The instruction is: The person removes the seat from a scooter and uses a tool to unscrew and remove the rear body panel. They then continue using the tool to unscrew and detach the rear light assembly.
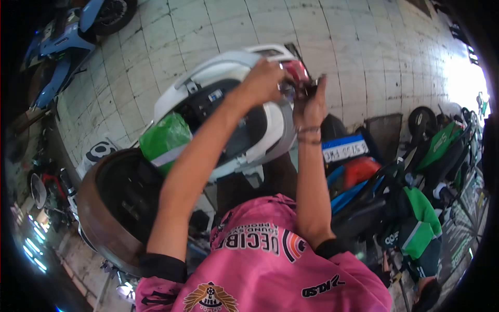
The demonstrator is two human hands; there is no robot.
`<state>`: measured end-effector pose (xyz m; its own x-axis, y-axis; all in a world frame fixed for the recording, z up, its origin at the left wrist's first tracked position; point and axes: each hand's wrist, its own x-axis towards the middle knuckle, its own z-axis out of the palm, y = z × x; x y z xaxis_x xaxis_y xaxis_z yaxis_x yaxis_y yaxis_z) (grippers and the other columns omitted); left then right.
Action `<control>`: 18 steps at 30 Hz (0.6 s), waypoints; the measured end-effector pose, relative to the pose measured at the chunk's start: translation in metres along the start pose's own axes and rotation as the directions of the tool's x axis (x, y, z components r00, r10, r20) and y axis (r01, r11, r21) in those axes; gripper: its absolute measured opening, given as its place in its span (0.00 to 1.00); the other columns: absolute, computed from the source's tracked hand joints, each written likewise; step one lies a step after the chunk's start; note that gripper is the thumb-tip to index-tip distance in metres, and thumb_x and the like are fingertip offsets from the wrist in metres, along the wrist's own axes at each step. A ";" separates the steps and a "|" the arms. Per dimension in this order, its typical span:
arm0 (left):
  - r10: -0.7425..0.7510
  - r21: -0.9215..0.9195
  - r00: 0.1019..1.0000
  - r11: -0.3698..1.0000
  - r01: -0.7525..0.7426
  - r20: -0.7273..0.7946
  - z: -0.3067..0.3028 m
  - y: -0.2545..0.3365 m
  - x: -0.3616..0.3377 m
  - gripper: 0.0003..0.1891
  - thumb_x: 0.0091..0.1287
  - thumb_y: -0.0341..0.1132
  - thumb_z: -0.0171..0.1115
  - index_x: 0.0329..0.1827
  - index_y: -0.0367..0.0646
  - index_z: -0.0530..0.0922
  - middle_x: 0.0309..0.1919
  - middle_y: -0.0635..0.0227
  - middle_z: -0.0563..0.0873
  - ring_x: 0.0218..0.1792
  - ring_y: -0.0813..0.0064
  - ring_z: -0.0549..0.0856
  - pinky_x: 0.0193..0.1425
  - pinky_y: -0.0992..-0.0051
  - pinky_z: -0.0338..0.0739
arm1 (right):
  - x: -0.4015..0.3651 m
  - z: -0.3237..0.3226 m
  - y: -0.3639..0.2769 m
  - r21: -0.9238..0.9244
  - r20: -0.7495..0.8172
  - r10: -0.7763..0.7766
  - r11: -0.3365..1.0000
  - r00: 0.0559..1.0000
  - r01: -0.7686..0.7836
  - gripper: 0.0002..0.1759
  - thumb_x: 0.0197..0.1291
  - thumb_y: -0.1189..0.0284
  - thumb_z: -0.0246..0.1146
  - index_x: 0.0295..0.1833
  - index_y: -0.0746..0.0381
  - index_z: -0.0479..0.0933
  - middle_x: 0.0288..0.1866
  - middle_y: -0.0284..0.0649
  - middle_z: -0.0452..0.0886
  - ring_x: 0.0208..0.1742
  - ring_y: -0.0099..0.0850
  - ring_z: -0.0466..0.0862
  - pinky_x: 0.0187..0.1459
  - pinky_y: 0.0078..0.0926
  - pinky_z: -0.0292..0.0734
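Observation:
My left hand (262, 82) is over the rear of a white scooter body (213, 65), its fingers curled in, with something small and shiny at the fingertips that I cannot make out. Close beside it, my right hand (312, 106) has its fingers bent around a small dark piece (310, 88), too blurred to name. Between and just beyond both hands shows the red tail light (296, 71). The scooter's seat is off or raised, exposing the dark compartment (208, 106). A green and white plastic bag (165, 136) lies at its front end.
Beside me on the left is a brown rounded scooter panel (101, 208). A licence plate (344, 149) and several motorbikes with green panels (418, 223) crowd the right. A blue scooter (62, 57) stands far left on the tiled floor (358, 41).

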<state>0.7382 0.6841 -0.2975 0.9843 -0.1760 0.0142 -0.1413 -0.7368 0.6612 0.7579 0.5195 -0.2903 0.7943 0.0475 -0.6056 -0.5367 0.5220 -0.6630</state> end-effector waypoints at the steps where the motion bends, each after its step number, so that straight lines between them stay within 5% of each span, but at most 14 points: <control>1: -0.027 -0.006 0.996 1.000 0.028 0.082 0.004 -0.008 0.007 0.16 0.56 0.40 0.80 0.48 0.50 0.92 0.39 0.55 0.92 0.46 0.49 0.90 0.57 0.55 0.83 | 0.021 -0.006 -0.002 0.008 0.026 0.102 0.995 0.994 -0.102 0.29 0.78 0.43 0.59 0.29 0.53 0.74 0.24 0.28 0.73 0.26 0.21 0.70 0.33 0.23 0.65; 4: -0.120 -0.010 0.975 0.992 0.124 0.189 -0.004 -0.005 0.024 0.14 0.59 0.43 0.77 0.47 0.51 0.93 0.37 0.54 0.92 0.45 0.50 0.91 0.55 0.56 0.84 | 0.034 0.006 -0.031 -0.383 0.177 0.251 0.908 0.952 -0.168 0.29 0.74 0.52 0.66 0.23 0.49 0.64 0.20 0.24 0.61 0.22 0.21 0.62 0.28 0.27 0.56; 8: -0.056 -0.075 0.975 0.994 0.074 0.213 -0.014 0.006 0.036 0.13 0.65 0.42 0.74 0.51 0.52 0.93 0.42 0.56 0.93 0.46 0.51 0.91 0.57 0.57 0.84 | 0.026 0.002 -0.047 -0.405 0.192 0.114 0.914 0.975 -0.028 0.21 0.79 0.55 0.62 0.38 0.61 0.80 0.27 0.31 0.77 0.29 0.22 0.75 0.37 0.24 0.72; 10: -0.049 -0.044 0.984 0.997 0.057 0.171 -0.013 0.006 0.028 0.13 0.66 0.39 0.75 0.52 0.51 0.93 0.44 0.56 0.93 0.47 0.51 0.91 0.57 0.59 0.83 | 0.011 -0.007 -0.038 -0.262 0.345 -0.127 0.939 0.930 0.225 0.23 0.81 0.56 0.59 0.53 0.68 0.82 0.39 0.39 0.85 0.38 0.27 0.83 0.45 0.27 0.79; 13: -0.067 -0.065 0.984 0.995 0.078 0.165 -0.004 0.002 0.018 0.13 0.65 0.38 0.75 0.52 0.50 0.93 0.43 0.56 0.93 0.45 0.49 0.91 0.56 0.59 0.84 | 0.006 -0.020 -0.028 -0.188 0.374 -0.118 0.962 0.920 0.200 0.22 0.82 0.59 0.59 0.57 0.69 0.82 0.45 0.41 0.85 0.43 0.31 0.84 0.49 0.29 0.80; 18: 0.002 -0.078 0.998 0.997 0.004 0.069 -0.006 0.011 0.027 0.13 0.65 0.37 0.75 0.51 0.46 0.90 0.44 0.55 0.92 0.47 0.48 0.90 0.56 0.56 0.84 | 0.022 -0.008 -0.044 -0.326 0.368 -0.021 0.934 0.930 0.150 0.19 0.77 0.58 0.66 0.46 0.66 0.83 0.40 0.38 0.84 0.42 0.27 0.82 0.45 0.24 0.75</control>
<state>0.7636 0.6751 -0.2855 0.9744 -0.2219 -0.0366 -0.1289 -0.6846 0.7174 0.7963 0.4910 -0.2778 0.8543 0.3463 -0.3875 -0.4748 0.2169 -0.8529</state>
